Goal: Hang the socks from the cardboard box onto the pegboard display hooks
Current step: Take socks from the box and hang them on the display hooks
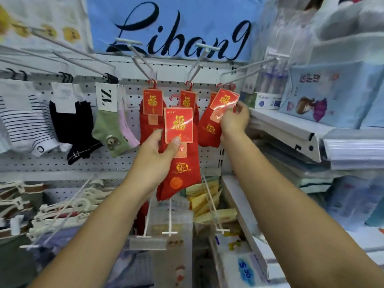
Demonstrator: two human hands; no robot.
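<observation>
The left hand [158, 154] grips a carded sock pair [180, 163] in front of the pegboard [124, 161]. Behind this grip hang two more pairs, one just left [151, 113] and one up to the right [188, 100]. Further right, the right hand [234, 119] pinches the card of a hooked pair [207, 129] under the rightmost hook [245, 69]. Far left of both grips, other socks [72, 125] hang in a row. Below the grips, lower hooks [170, 215] jut forward. A shelf [286, 129] lies just right of the right grip.

Above both hands, "Libang" on the blue sign [172, 28]. Gold "福" on the red card [178, 125] in the left hand [158, 154] — same on the tilted card [224, 100] in the right hand [234, 119]. Left of both, "ZL" upside down on a white tag [106, 99].
</observation>
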